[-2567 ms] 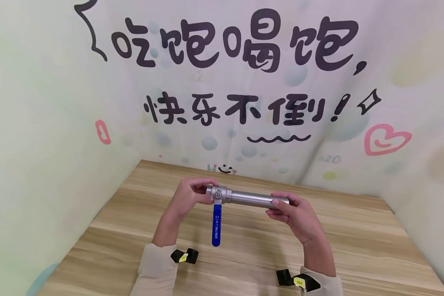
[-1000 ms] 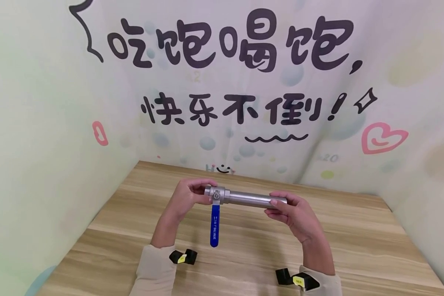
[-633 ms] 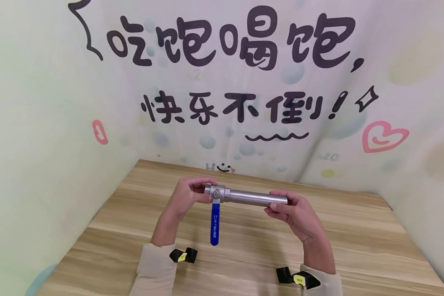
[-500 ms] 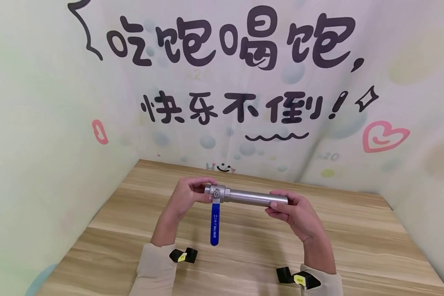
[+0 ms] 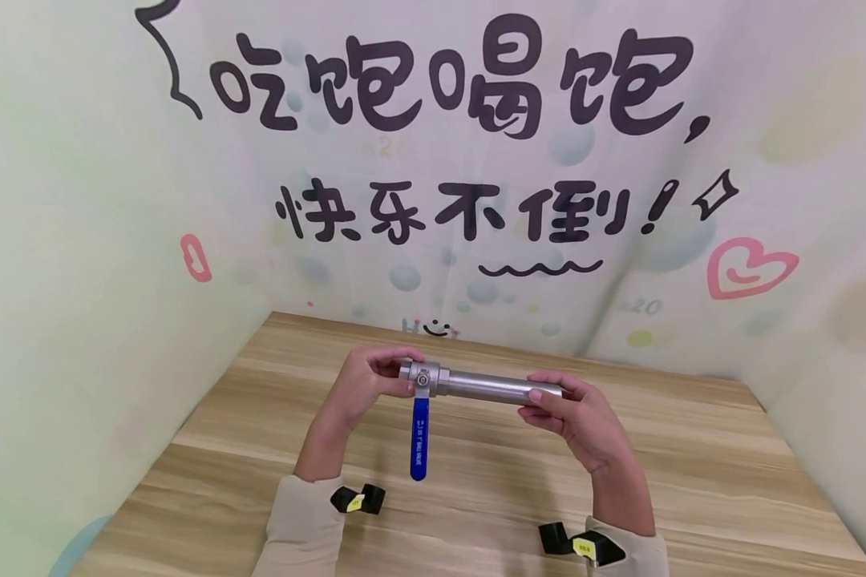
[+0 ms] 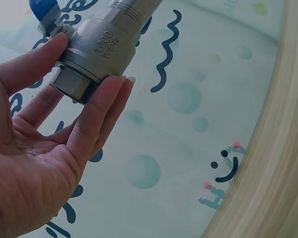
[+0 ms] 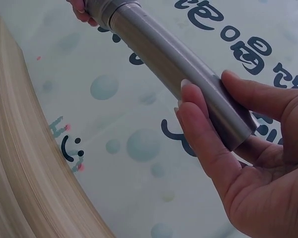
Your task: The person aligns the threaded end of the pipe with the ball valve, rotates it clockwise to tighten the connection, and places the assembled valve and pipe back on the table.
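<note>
A steel ball valve (image 5: 424, 379) with a long blue lever (image 5: 419, 441) is joined to a straight metal pipe (image 5: 487, 385). Together they are held level above the table, the lever pointing toward the person. My left hand (image 5: 357, 389) grips the valve body at its left end, thumb in front and fingers behind; in the left wrist view the body reads "1000 WOG" above a hex end. At the pipe's far end, my right hand (image 5: 584, 417) pinches it between thumb and fingers. The right wrist view shows the pipe (image 7: 164, 54) running up into the valve.
Beneath the hands lies a wood-grain table (image 5: 476, 497). A pale printed backdrop (image 5: 433, 160) with black lettering rises behind it and on both sides. Each beige sleeve carries a black wrist mount (image 5: 583, 546) with a yellow label.
Both hands keep the same hold on the valve and pipe. Only slight shifts of the whole view show between the frames.
</note>
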Tool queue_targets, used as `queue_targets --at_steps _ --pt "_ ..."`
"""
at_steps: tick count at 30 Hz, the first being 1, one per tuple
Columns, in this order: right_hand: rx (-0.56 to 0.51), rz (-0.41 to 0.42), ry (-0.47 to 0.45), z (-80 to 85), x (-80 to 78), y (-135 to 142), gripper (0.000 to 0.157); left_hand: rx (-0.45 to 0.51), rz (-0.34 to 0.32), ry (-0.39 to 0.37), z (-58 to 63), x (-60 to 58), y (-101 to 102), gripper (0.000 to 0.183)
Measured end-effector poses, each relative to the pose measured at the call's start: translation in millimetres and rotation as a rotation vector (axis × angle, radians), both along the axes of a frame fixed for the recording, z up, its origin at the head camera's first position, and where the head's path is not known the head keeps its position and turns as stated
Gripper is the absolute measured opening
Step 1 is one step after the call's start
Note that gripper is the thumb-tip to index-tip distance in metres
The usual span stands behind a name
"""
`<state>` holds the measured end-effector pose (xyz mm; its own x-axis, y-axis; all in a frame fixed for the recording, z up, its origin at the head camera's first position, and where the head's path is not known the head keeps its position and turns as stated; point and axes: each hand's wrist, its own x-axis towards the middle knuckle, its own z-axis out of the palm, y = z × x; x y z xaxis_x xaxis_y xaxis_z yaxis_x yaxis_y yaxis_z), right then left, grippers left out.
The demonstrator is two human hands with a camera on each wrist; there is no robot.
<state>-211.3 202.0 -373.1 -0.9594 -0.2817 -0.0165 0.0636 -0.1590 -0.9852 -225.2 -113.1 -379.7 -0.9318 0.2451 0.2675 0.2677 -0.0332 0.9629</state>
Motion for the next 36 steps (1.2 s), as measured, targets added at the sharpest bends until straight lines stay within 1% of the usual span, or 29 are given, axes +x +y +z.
queue_targets --at_steps 2,6,11,13,17,23,30,36 --pt "0.008 -0.003 -0.003 0.0 0.4 -0.1 0.022 -0.004 -0.002 0.01 -0.6 0.1 -0.1 0.037" --pt "0.016 -0.008 -0.008 0.1 0.4 -1.0 0.02 -0.011 0.001 0.006 -1.0 0.3 0.0 0.037" --pt "0.025 -0.004 -0.001 0.3 -0.5 -1.2 0.024 -0.012 0.003 -0.001 -0.2 0.0 0.5 0.037" --pt "0.022 -0.004 0.0 0.3 -0.7 -0.8 0.025 -0.009 0.003 -0.004 0.5 0.0 0.8 0.037" --pt "0.004 0.008 0.01 0.3 -0.6 0.2 0.023 -0.009 0.004 -0.014 1.2 0.1 1.0 0.037" --pt "-0.011 0.028 0.038 0.7 0.3 0.0 0.028 -0.009 0.004 -0.013 -0.1 0.1 0.9 0.037" --pt "-0.022 0.025 0.044 2.4 0.7 -0.5 0.024 -0.005 0.006 -0.011 -0.2 0.6 1.1 0.037" --pt "-0.021 0.022 0.028 0.9 0.4 0.6 0.021 -0.007 0.01 -0.02 0.0 0.7 1.5 0.037"
